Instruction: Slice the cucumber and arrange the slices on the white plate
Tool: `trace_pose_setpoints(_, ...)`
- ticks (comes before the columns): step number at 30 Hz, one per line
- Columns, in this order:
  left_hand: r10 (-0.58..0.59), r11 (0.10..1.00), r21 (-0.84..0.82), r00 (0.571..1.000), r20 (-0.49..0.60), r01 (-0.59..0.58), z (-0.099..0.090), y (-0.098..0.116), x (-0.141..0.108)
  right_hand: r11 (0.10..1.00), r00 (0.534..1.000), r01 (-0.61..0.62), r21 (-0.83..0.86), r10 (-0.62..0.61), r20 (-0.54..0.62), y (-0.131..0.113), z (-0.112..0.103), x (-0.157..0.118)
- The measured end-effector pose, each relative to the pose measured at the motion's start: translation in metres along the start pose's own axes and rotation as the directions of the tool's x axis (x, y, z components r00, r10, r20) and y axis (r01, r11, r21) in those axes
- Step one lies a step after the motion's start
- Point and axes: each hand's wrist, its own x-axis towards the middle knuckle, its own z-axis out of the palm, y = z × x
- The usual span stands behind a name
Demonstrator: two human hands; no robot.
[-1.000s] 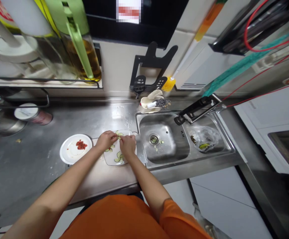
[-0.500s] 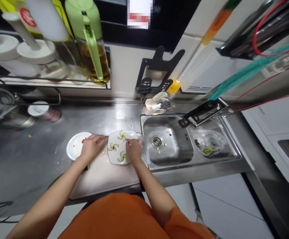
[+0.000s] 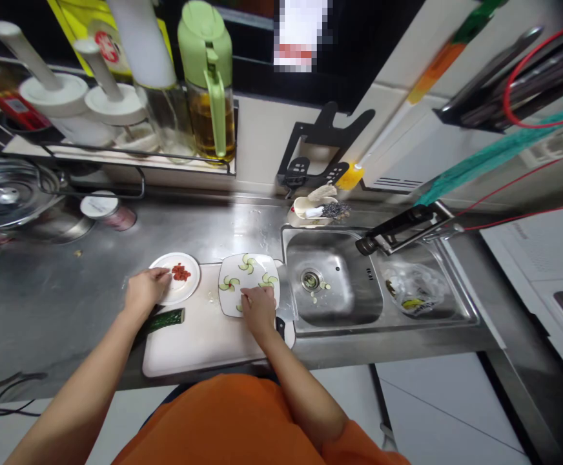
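Note:
My right hand (image 3: 259, 313) is over the square white plate (image 3: 235, 310), fingertips pinched together near its middle; anything between them is too small to make out. Curved green-edged cucumber slices (image 3: 247, 263) lie on this plate in pinwheel clusters, some with a red dot at the centre. My left hand (image 3: 144, 294) is at the left rim of a round white plate (image 3: 192, 292), its fingers closed and their tips over the rim. What they grip is hidden. Small red pieces (image 3: 181, 272) are heaped on the round plate. A cucumber length (image 3: 165, 320) lies below it.
A white cutting board (image 3: 204, 352) lies under the square plate, with a dark knife handle (image 3: 280, 328) at its right. The steel sink (image 3: 334, 303) holds green scraps. A lidded pot (image 3: 15, 200), a jar (image 3: 110, 212) and an oil bottle (image 3: 210, 123) stand at the back left.
My left hand has moved left across the round plate to its left rim, uncovering the red pieces. My right hand has shifted lower on the square plate. The view has swung slightly left.

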Motion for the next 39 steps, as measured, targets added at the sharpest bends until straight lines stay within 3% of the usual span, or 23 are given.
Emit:
trace_pose_setpoints(12, 0.025, 0.999, 0.023, 1.000, -0.007, -0.024, 0.005, 0.003, 0.004, 1.000, 1.000, -0.002, -0.015, 0.002, 0.019, -0.001, -0.002, -0.005)
trace_pose_setpoints(20, 0.009, 0.991, -0.135, 1.000, -0.021, -0.011, -0.011, -0.002, -0.010, 1.000, 1.000, -0.007, -0.023, 0.008, 0.023, -0.001, -0.010, -0.010)
trace_pose_setpoints(23, 0.052, 0.974, -0.218, 0.999, -0.016, -0.054, -0.011, 0.015, -0.021, 1.000, 1.000, -0.018, -0.023, 0.017, -0.011, 0.005, -0.014, -0.015)
trace_pose_setpoints(25, 0.175, 0.947, -0.272, 0.984, -0.005, -0.170, -0.005, 0.037, -0.029, 0.999, 0.998, -0.035, -0.015, 0.034, -0.057, 0.012, -0.016, -0.019)
trace_pose_setpoints(27, 0.338, 0.899, -0.300, 0.941, 0.011, -0.319, 0.004, 0.065, -0.036, 0.998, 0.992, -0.055, -0.006, 0.054, -0.110, 0.020, -0.018, -0.021)
trace_pose_setpoints(29, 0.498, 0.822, -0.339, 0.866, 0.035, -0.458, 0.014, 0.095, -0.041, 0.997, 0.985, -0.072, 0.000, 0.071, -0.157, 0.029, -0.020, -0.023)
trace_pose_setpoints(32, 0.706, 0.682, -0.366, 0.700, 0.106, -0.633, 0.029, 0.137, -0.042, 0.995, 0.972, -0.103, 0.009, 0.103, -0.211, 0.040, -0.024, -0.023)
trace_pose_setpoints(36, 0.844, 0.536, -0.314, 0.491, 0.215, -0.784, 0.047, 0.177, -0.032, 0.992, 0.966, -0.129, -0.002, 0.126, -0.227, 0.049, -0.027, -0.021)
trace_pose_setpoints(39, 0.888, 0.440, -0.289, 0.365, 0.280, -0.850, 0.059, 0.193, -0.022, 0.991, 0.969, -0.128, -0.028, 0.119, -0.219, 0.053, -0.026, -0.019)
